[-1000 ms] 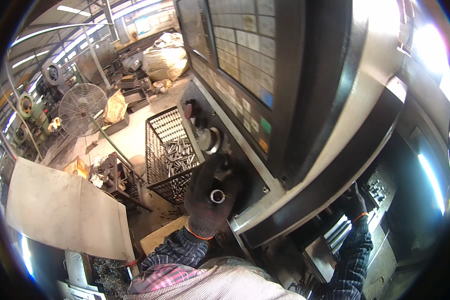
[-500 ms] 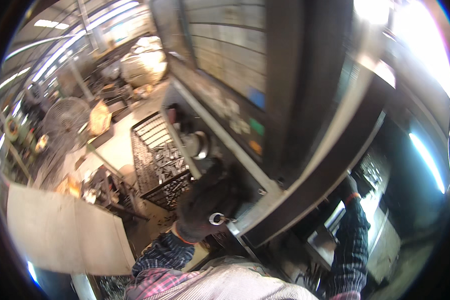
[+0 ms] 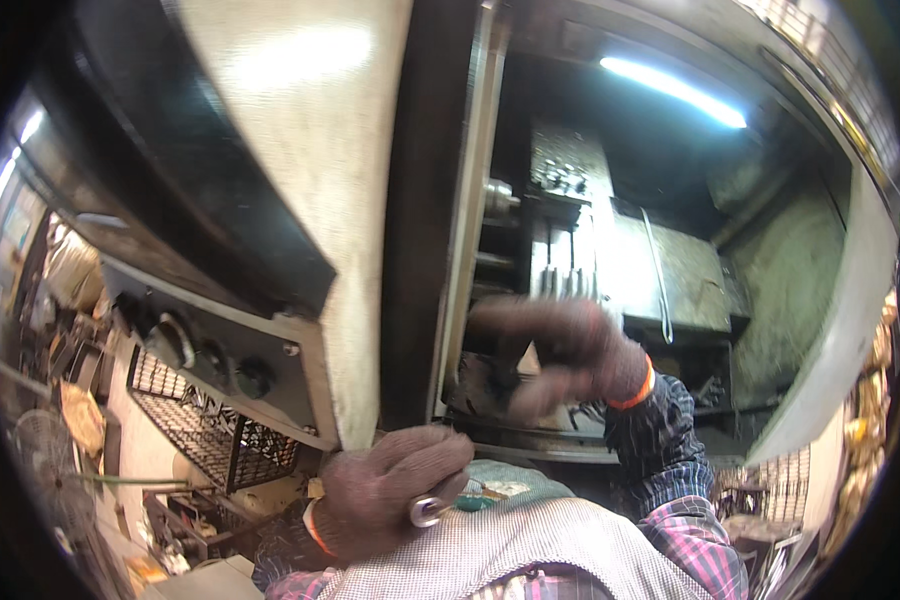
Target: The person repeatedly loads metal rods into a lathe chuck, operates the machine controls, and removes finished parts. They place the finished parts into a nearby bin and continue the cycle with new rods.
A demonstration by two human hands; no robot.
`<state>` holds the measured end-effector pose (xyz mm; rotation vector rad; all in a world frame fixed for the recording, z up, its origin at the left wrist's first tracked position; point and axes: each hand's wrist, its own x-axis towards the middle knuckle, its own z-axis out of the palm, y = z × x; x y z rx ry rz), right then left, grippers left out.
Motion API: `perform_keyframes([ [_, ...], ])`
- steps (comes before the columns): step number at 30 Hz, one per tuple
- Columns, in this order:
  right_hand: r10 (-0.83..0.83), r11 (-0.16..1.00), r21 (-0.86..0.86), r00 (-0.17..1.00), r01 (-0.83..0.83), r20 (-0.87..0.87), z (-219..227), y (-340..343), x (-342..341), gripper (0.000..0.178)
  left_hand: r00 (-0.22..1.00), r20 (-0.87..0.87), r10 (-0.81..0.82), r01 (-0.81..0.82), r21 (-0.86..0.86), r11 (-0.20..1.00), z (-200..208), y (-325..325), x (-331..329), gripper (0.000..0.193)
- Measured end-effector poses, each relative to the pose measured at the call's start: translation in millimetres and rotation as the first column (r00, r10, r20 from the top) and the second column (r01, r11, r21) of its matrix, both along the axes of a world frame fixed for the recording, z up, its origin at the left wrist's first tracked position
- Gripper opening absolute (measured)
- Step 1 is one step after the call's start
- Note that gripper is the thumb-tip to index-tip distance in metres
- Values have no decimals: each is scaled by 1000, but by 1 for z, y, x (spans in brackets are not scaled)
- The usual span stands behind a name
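Left hand [image 3: 385, 490]: gloved, fingers clamped on a small metal ring [image 3: 426, 511], below the machine door [image 3: 320, 180].
Right hand [image 3: 570, 350]: gloved, blurred, inside the machine; fingers' state cannot be told.

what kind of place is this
Most likely a metalworking shop. The gloved right hand reaches into a large enclosed grey machine tool lit by a tube lamp, the gloved left hand holds a small shiny metal ring, and a black wire basket sits nearby.
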<state>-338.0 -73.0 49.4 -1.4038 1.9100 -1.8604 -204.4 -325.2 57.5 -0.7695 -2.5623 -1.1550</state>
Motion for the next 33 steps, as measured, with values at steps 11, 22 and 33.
perform_keyframes([
  [11, -259, 605, 657, 892, 449, -371, -19, 16, 67, 72, 784, 565, -255, 356, -73, 932, -48, 48, -85, 46],
  [22, -943, -71, -50, -83, 996, -324, 1, 105, 129, 39, 796, 396, -458, 503, -12, 864, -111, 77, -83, 22],
  [33, -990, 131, 308, 111, 942, 81, -132, 197, 150, 36, 949, 145, -280, 287, -32, 957, -99, 120, -71, 35],
])
